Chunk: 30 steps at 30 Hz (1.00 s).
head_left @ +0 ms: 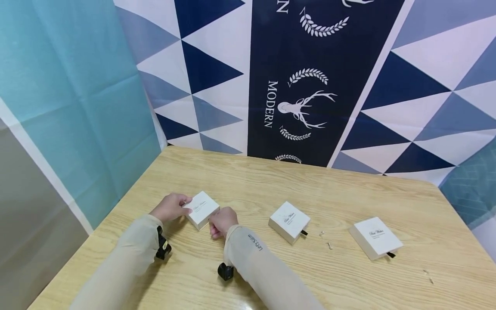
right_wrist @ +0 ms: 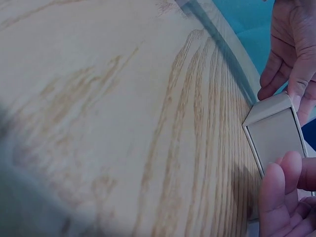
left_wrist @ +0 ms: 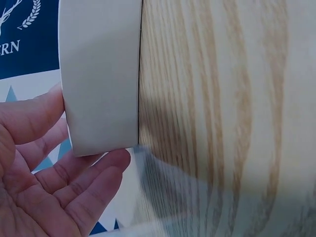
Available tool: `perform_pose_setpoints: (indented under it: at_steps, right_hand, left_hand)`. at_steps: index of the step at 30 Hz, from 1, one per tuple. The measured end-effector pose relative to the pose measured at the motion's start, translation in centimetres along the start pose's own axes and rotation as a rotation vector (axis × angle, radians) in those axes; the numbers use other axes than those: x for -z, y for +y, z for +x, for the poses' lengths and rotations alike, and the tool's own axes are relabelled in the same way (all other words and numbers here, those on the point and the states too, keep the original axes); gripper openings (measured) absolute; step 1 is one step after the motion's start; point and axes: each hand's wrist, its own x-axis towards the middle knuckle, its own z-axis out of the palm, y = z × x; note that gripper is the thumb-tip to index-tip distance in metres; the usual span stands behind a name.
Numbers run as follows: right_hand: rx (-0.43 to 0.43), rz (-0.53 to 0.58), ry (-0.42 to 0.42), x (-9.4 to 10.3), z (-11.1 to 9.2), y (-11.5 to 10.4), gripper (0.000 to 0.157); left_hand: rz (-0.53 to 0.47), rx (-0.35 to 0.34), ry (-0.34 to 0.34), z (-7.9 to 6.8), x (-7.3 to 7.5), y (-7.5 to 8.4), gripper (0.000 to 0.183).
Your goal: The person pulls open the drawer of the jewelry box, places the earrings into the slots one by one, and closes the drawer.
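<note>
A small white box (head_left: pixel 202 208) with dark lettering on its top lies at the left of the table. My left hand (head_left: pixel 172 208) grips it by its left side, thumb and fingers on opposite faces in the left wrist view. My right hand (head_left: pixel 224 221) is at the box's right end with its fingers curled. In the right wrist view, the bent fingers of my right hand (right_wrist: pixel 286 197) sit against the box's framed end face (right_wrist: pixel 279 133). What exactly they pinch there is hidden.
Two similar white boxes with black pull tabs stand to the right, a middle box (head_left: pixel 288 219) and a far-right box (head_left: pixel 376 237). Small shiny pieces (head_left: pixel 330 246) lie between them, and another small piece (head_left: pixel 431 280) lies near the right edge. A patterned curtain (head_left: pixel 217 73) hangs behind the table.
</note>
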Motion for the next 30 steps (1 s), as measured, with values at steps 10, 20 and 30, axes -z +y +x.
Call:
perform_pose_setpoints:
  at_steps: [10,20,30]
  right_hand:
    - [0.02,-0.054,-0.068,2.5,-1.3,0.5,0.029]
    - [0.121,-0.063,-0.34,7.9,-6.0,0.7,0.019]
    - [0.223,-0.009,-0.241,15.2,-8.8,1.8,0.03]
  left_hand:
    - [0.017,-0.001,0.019,0.2,-0.6,0.5,0.041]
    - [0.08,-0.018,0.078,-1.0,-0.4,1.2,0.039]
    - [0.111,-0.131,0.204,-1.4,-0.1,5.2,0.037]
